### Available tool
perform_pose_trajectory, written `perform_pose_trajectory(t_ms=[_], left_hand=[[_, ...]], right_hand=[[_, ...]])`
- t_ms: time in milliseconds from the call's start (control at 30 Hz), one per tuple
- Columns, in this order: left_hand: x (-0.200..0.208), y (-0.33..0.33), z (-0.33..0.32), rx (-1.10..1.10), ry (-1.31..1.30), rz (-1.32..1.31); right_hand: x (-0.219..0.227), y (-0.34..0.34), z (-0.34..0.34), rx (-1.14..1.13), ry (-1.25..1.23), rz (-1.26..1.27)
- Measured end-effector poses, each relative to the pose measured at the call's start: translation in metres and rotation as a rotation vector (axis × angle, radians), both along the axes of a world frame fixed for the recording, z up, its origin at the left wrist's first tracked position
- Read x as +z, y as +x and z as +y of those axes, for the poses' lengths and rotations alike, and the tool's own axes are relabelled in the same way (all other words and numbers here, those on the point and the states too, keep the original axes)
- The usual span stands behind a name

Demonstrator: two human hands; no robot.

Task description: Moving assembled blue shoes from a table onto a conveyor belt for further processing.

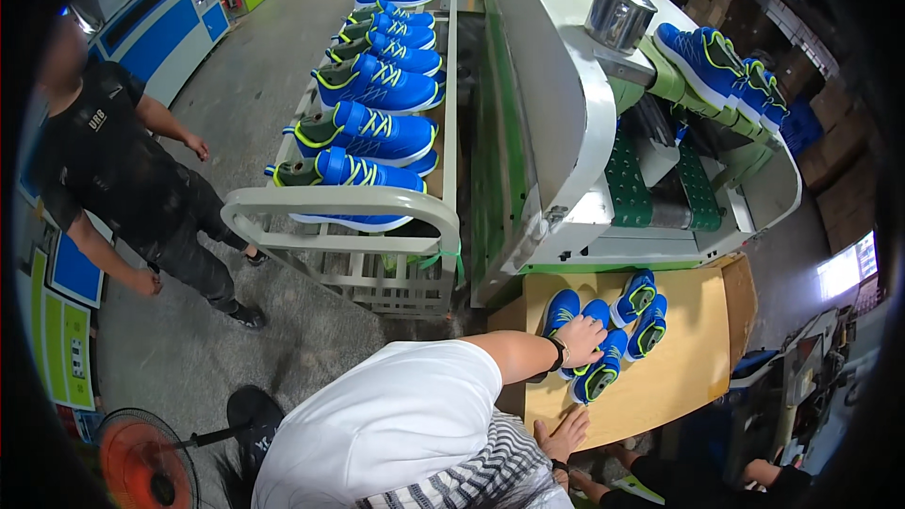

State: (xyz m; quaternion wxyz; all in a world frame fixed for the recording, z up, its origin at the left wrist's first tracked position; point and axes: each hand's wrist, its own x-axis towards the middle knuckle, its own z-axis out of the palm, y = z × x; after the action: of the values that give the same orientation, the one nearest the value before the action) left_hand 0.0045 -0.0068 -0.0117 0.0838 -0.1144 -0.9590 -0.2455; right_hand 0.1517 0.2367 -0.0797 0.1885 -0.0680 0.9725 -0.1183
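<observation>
My left hand (pixel 580 340), a dark band at its wrist, closes over a blue sneaker (pixel 595 309) with lime trim on the wooden board. Its fingers partly hide the shoe. Beside it lies another blue sneaker (pixel 563 306); a further sneaker (pixel 601 369) points away just below the hand. Two more stand to the right, one sneaker (pixel 633 296) behind the other sneaker (pixel 648 328). At the board's near edge my right hand (pixel 564 434) lies with fingers stretched out, its tips close to the nearest shoe's heel. It holds nothing.
Beyond the board (pixel 674 382) stands a white and green machine with a green belt (pixel 627 184); a metal pot (pixel 619 16) and sneakers (pixel 702 61) sit on top. A rack (pixel 344 198) carries several blue sneakers. A person (pixel 123 151) stands left, near a fan (pixel 146 462).
</observation>
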Motion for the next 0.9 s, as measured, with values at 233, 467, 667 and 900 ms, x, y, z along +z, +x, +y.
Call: perform_pose_trajectory(t_ms=[233, 467, 667, 900], left_hand=[[0.004, 0.0, -0.001, 0.001, 0.005, -0.005], [0.001, -0.001, -0.001, 0.0, 0.0, -0.002], [0.01, 0.003, -0.003, 0.008, -0.022, -0.028], [0.001, -0.004, 0.0, -0.004, 0.009, -0.013]], right_hand=[[-0.008, 0.0, 0.005, 0.008, 0.003, 0.016], [-0.018, -0.001, 0.007, 0.012, 0.049, 0.017], [-0.018, 0.002, 0.007, 0.015, 0.045, 0.024], [-0.021, 0.006, 0.007, 0.017, -0.023, 0.094]])
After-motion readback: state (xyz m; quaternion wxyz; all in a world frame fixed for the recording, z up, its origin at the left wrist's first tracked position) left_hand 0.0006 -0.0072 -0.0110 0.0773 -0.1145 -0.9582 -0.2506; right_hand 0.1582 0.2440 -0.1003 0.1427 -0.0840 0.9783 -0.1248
